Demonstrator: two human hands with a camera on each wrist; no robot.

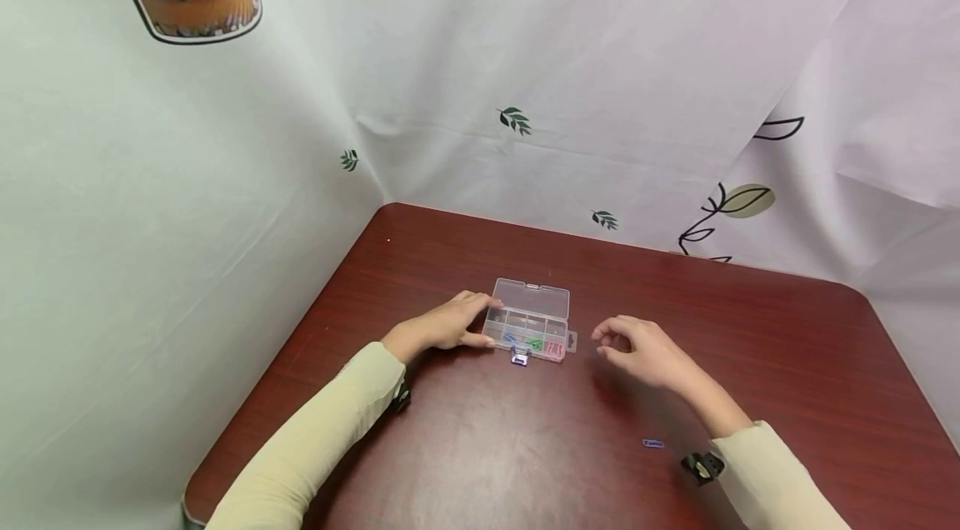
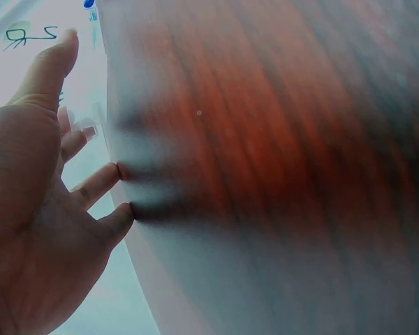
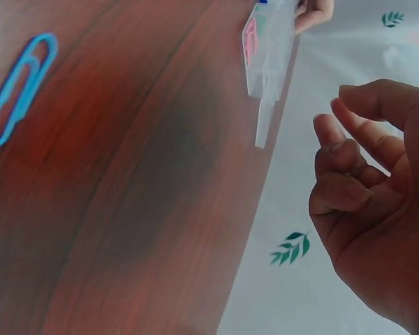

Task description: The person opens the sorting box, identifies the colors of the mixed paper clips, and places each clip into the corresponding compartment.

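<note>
A clear plastic compartment box [image 1: 536, 328] lies on the table with its lid [image 1: 531, 297] raised at the back. Blue, green and pink pieces fill some front compartments. My left hand [image 1: 453, 322] is at the box's left end, thumb by the front corner and forefinger by the back, fingers mostly straight. To the right of the box, my right hand [image 1: 637, 349] hovers with loosely bent fingers and nothing visible between them. A blue paper clip [image 3: 21, 91] lies on the table, nearer me than the right hand. At the box's front edge sits a small purple-blue piece [image 1: 520, 356], its kind unclear.
The dark red wooden table [image 1: 487, 447] has rounded corners. White cloth [image 1: 600, 55] printed with leaves and pots hangs behind it and along the left side. A clear hanging tab [image 1: 572, 341] sticks out from the box's right end.
</note>
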